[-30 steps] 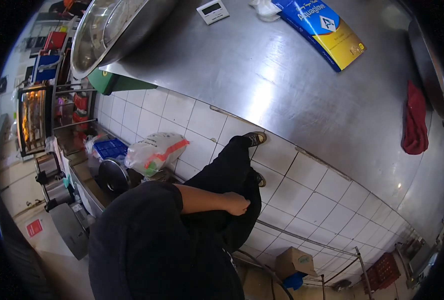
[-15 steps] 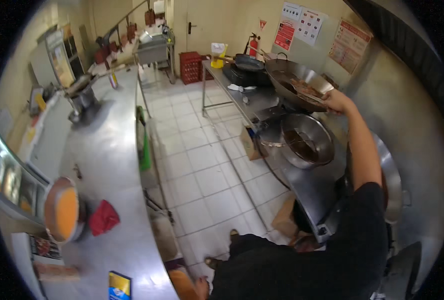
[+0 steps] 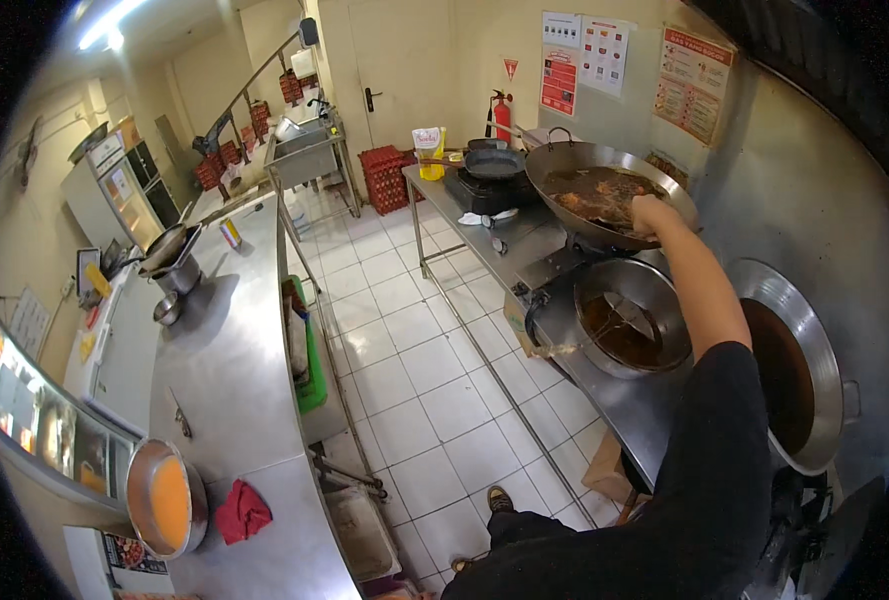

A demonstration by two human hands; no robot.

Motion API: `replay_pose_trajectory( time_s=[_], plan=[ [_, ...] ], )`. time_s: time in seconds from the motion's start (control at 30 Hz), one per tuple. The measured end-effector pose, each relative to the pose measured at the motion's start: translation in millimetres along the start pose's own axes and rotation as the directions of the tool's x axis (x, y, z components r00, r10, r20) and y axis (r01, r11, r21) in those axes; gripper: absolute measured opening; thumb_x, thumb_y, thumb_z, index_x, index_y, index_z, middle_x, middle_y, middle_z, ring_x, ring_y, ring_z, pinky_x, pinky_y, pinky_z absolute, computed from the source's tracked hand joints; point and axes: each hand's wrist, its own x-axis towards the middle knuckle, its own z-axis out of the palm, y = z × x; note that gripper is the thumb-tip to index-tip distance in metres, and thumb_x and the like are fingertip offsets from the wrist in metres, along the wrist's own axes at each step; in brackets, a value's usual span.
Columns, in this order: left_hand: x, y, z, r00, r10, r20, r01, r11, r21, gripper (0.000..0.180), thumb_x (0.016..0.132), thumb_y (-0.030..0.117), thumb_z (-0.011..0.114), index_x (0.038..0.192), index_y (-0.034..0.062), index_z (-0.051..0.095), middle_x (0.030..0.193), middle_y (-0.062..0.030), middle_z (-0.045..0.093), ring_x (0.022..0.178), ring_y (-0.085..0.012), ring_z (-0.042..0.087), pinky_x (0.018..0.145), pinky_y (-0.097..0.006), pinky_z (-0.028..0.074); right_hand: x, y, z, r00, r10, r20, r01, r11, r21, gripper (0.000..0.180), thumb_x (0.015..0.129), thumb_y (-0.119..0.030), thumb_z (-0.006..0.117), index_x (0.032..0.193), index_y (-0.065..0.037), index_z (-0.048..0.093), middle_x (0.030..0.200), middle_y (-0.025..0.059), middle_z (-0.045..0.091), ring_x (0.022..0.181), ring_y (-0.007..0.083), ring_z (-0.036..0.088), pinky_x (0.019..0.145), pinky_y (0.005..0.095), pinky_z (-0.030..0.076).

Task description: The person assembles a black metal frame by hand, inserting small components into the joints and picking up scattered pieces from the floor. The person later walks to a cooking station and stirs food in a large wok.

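Note:
My right hand [image 3: 652,216] is closed over the near rim of a large wok [image 3: 610,160] at the upper right, on the stove. It grips a metal utensil, mostly hidden by my fingers and too small to name exactly. Dark bubbling oil with browned pieces of food [image 3: 612,192] fills the wok. Just nearer stands a metal bowl [image 3: 676,290] with dark oil and a wire strainer [image 3: 629,315] resting in it, its handle reaching out over the left rim. My left hand does not show.
Beside my right arm stands a wide pan [image 3: 832,400] of brown liquid. A black pan [image 3: 494,162] sits on a farther burner. The steel counter [image 3: 254,400] at left holds a bowl [image 3: 196,490] of orange liquid, a red cloth [image 3: 242,512] and pots [image 3: 176,270]. Tiled floor [image 3: 419,350] lies between.
My view has tilted up and shifted. My right hand has turned and lowered toward the wok's contents, and the oil there now bubbles into view. My left hand has left the picture.

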Motion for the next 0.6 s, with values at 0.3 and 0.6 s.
replay_pose_trajectory(
  time_s=[0.3,0.6],
  plan=[
    [21.0,82.6,23.8,1.0,0.009,0.015,-0.009,0.999,0.044,0.034,0.097,0.029,0.058,0.106,-0.0019,0.07,0.084,-0.0174,0.067,0.08,-0.0283,0.065,0.072,-0.044,0.05,111.7,26.6,-0.8,0.997,0.073,-0.006,-0.073,0.997,-0.013,0.021,0.083,0.002,0.071,0.103,0.009,0.072,0.11,0.0292,0.072,0.105,0.0372,0.071,0.083,0.0482,0.059],
    [57.2,110.8,14.8,0.987,0.143,0.075,-0.151,0.982,0.11,0.034,0.097,0.028,0.059,0.108,-0.0021,0.07,0.083,-0.0156,0.066,0.078,-0.0266,0.064,0.069,-0.044,0.05,110.7,68.4,20.3,0.999,0.036,-0.04,-0.037,0.999,-0.036,0.027,0.081,0.006,0.066,0.106,0.003,0.075,0.112,0.024,0.073,0.105,0.0358,0.071,0.087,0.0474,0.058]
  ],
)
